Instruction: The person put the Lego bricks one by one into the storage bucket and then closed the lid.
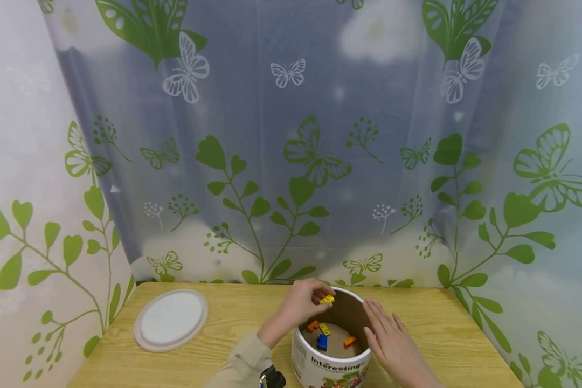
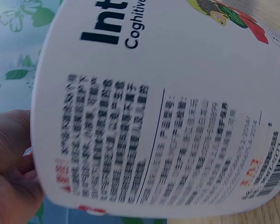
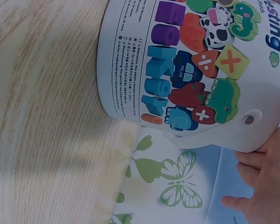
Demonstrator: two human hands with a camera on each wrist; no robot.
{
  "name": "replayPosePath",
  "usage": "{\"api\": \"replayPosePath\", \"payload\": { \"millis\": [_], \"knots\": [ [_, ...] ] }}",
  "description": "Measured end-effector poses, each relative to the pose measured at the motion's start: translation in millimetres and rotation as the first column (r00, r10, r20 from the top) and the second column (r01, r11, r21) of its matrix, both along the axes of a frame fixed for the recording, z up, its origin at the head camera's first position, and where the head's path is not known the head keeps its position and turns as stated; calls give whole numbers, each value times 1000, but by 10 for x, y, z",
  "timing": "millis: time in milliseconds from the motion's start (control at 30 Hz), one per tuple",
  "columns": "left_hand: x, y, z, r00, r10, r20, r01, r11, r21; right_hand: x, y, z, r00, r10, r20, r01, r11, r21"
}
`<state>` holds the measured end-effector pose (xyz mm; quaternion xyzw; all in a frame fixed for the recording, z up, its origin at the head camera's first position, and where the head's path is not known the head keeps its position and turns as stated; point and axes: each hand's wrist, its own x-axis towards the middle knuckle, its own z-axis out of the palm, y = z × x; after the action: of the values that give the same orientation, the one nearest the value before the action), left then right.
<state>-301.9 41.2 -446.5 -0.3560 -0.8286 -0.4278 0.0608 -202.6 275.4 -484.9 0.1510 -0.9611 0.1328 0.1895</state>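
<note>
A white bucket (image 1: 300, 366) with a printed label stands upright on the table, its top uncovered. Over its far-left rim my left hand (image 1: 298, 304) pinches a small yellow toy block (image 1: 327, 299) between thumb and fingers. Down on the bucket's floor lie a blue block (image 1: 322, 341), a yellow block (image 1: 324, 328) and two orange blocks (image 1: 350, 342). My right hand (image 1: 393, 342) rests straight-fingered against the right rim. In the left wrist view the bucket wall (image 2: 149, 65) hides part of the left hand (image 2: 11, 172). The right wrist view shows the right hand (image 3: 266, 182) touching the bucket near its handle (image 3: 242, 133).
A round white lid (image 1: 171, 319) lies flat on the wooden table (image 1: 237, 307), left of the bucket. Behind the table hangs a curtain (image 1: 252, 161) printed with leaves and butterflies. A dark watch (image 1: 272, 376) is on the left wrist.
</note>
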Motion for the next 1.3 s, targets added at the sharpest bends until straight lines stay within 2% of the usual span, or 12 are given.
{"api": "replayPosePath", "payload": {
  "millis": [267, 500, 700, 933, 1100, 1300],
  "knots": [
    [-1, 178, -28, 999, -23, -27, 20, 995, -97, 3, -1, 1, 1000, -7, -3, 7, 1000, 7],
    [-1, 247, -55, 999, -13, -52, 1, 974, -225, -7, 1, -1, 1000, -4, 7, 4, 1000, -1],
    [-9, 262, -65, 998, -17, -54, 3, 965, -262, -13, 4, -3, 1000, -7, 25, 8, 1000, -7],
    [-27, 262, -92, 998, -18, -53, 6, 974, -226, -14, 10, -16, 1000, -7, 7, 8, 1000, -25],
    [-21, 233, -88, 999, -10, -45, 4, 990, -140, -18, 14, -27, 1000, -3, -3, 3, 1000, -7],
    [-25, 156, -58, 997, -14, -77, 12, 1000, -27, -11, 6, -13, 1000, 2, -27, -2, 1000, -2]
  ]
}}
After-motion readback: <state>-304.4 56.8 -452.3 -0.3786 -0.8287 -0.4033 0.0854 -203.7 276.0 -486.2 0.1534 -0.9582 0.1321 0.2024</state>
